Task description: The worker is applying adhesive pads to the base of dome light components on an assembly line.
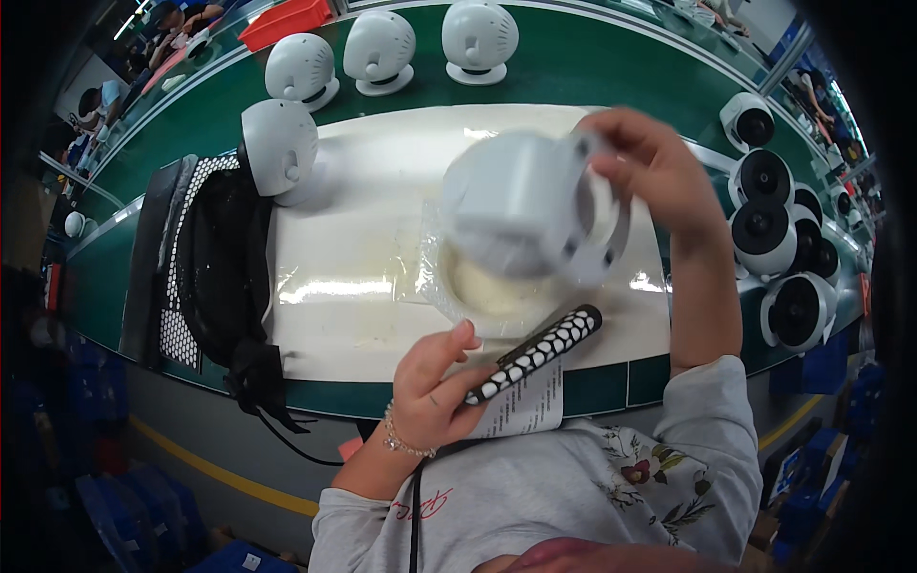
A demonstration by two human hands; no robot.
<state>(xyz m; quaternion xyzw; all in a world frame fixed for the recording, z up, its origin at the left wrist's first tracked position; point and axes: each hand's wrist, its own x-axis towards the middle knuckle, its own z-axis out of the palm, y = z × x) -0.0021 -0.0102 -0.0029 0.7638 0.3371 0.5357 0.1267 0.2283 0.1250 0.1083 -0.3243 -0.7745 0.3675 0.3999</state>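
Note:
My right hand (659, 172) grips a white rounded device housing (506, 201) by the ring-shaped base on its right side. The housing is tilted above the mat and smeared by motion. Lower down, my left hand (428, 387) has its thumb raised, with its fingers closed around the lower end of a slim black bar with a white honeycomb pattern (537, 355). Below the housing lies a round, clear plastic-covered patch (478, 301) on the cream mat (334, 334). A paper sheet with print (521, 406) sticks out under the bar, at the table's near edge.
A white device on a stand (279, 148) is at the mat's left corner, beside a black pouch (224, 267) with a cord. Several white devices (380, 50) stand along the back. More with black round fronts (764, 234) cluster at right. A red tray (285, 21) is far left.

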